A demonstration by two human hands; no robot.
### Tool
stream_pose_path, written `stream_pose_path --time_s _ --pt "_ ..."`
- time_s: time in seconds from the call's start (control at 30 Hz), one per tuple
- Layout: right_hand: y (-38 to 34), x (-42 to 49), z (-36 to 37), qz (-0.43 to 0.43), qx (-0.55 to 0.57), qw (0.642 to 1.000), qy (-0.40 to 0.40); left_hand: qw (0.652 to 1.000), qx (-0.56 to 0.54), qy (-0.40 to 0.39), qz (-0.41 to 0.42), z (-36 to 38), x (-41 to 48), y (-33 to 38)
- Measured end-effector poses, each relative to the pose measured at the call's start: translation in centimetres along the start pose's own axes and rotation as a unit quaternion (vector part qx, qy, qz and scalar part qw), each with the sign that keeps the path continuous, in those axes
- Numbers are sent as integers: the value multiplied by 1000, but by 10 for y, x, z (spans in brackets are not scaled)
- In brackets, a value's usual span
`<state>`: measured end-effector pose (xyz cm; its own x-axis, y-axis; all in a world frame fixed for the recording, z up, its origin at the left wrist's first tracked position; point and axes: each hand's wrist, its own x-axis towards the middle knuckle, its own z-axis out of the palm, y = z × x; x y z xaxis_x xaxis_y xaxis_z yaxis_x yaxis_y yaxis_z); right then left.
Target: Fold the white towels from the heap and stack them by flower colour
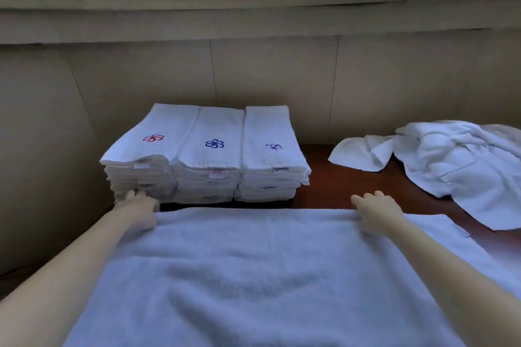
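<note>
A white towel (253,270) lies spread flat across the near part of the table. My left hand (141,210) grips its far left corner, just in front of the stacks. My right hand (377,213) pinches the far edge right of centre. Beyond it stand three stacks of folded white towels side by side: the left stack (141,155) shows a red flower on top, the middle stack (210,158) a blue flower, and the right stack (270,155) a partly hidden blue-purple flower. The heap of unfolded white towels (451,160) lies at the right.
The dark wooden table (327,177) shows bare between the stacks and the heap. A beige wall panel (267,73) rises right behind the stacks, with a window sill (253,3) above. A beige wall also closes in on the left.
</note>
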<state>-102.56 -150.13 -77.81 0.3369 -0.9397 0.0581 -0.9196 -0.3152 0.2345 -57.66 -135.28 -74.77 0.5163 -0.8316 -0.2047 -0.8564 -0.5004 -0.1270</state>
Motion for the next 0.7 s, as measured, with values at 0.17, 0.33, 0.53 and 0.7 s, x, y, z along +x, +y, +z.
stream_pose_path --time_s 0.17,0.33,0.53,0.7 --pt "1 0 -20 100 114 958 244 947 -13 322 -6 -2 -15 -4" --pt "3 -47 -31 123 194 890 393 886 -53 459 35 15 -70 -4" --pt "30 -141 2 160 151 938 268 961 -23 274 14 72 -119 -47" --pt "24 -171 -16 183 87 979 -34 980 -81 174 -45 61 -138 -55"
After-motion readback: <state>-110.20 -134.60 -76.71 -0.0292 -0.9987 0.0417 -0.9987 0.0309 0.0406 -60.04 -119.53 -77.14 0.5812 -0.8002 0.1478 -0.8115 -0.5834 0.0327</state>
